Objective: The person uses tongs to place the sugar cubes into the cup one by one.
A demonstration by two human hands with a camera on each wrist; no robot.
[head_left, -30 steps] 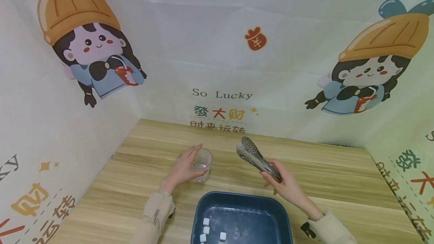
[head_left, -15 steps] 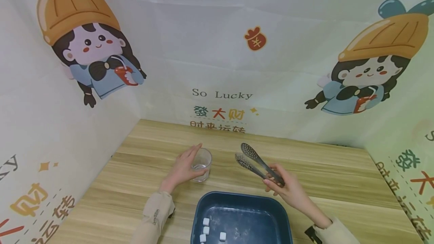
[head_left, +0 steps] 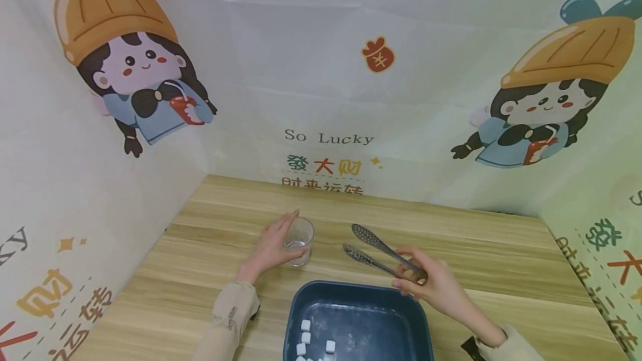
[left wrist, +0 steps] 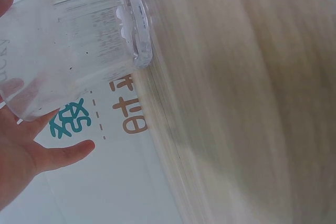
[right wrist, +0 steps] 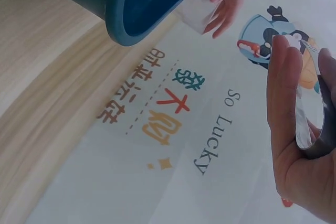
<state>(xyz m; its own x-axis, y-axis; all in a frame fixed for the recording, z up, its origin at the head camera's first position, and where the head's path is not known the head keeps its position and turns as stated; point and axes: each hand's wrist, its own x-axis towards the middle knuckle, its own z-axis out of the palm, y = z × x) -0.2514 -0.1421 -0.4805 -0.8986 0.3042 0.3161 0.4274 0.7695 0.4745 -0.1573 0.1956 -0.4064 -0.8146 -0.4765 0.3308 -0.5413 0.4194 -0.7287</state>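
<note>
A clear glass [head_left: 300,233] stands upright on the wooden table. My left hand [head_left: 271,247] holds it from the left, the thumb across its near side and the fingers round the far side. In the left wrist view the glass [left wrist: 79,45] has fingers behind it, and one finger points away from it. My right hand [head_left: 431,280] grips a pair of perforated metal tongs [head_left: 383,247] near the hinge end; their two arms stand apart, tips towards the glass. Several small white cubes [head_left: 330,346] lie in the dark blue tray [head_left: 361,285].
The tray stands at the table's near side, between the forearms, cut off by the frame's bottom. The wooden table [head_left: 501,261] meets a printed cloth backdrop [head_left: 321,71] at the back and on both sides.
My right hand has moved slightly right and nearer, the tongs lowering with it. Their arms have spread from closer together to clearly apart. The left hand and glass have stayed put.
</note>
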